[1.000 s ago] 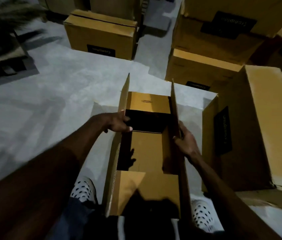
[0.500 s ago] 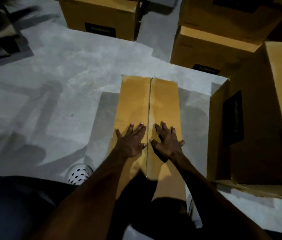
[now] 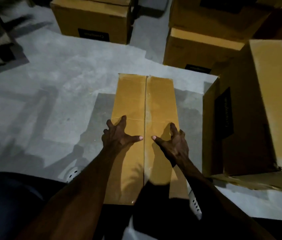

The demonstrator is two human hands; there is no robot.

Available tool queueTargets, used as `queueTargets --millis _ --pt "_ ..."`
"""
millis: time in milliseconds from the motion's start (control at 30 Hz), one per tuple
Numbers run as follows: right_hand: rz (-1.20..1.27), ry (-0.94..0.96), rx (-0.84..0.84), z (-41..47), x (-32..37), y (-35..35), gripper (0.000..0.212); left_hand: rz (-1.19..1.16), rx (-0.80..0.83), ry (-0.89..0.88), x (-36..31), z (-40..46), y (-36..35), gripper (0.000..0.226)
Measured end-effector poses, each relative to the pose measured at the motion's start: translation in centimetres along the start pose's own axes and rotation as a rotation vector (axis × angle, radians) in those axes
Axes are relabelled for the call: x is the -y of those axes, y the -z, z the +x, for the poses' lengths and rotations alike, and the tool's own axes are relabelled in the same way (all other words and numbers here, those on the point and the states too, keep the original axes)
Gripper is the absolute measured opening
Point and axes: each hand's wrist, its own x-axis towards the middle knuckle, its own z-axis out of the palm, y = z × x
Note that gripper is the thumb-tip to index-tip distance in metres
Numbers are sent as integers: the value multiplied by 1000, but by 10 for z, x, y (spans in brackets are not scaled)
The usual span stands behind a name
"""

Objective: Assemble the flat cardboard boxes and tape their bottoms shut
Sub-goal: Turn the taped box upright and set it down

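On the grey concrete floor [image 3: 67, 80], the cardboard box [image 3: 143, 104] stands with both flaps folded shut along a centre seam [image 3: 145, 101]. The left hand [image 3: 117, 135] presses the left flap, fingers spread wide over its edge. The right hand [image 3: 174, 142], equally splayed, presses the right flap.

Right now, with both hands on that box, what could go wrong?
1. No tape shows on the seam between the two flaps, so they could spring open if the left hand and right hand let go.
2. The big box stands close on the right, so the box being held might bump it when turned.
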Motion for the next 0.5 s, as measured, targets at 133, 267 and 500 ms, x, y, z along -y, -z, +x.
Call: queueTargets --millis 133,267,500 --pt "57 71 -84 -14 25 57 100 76 -90 -79 -35 -26 53 114" --pt "101 174 -223 -33 56 138 98 87 -210 -163 -81 -63 115 113" --pt "122 332 -342 -78 90 301 98 12 -347 -345 -174 -137 203 109"
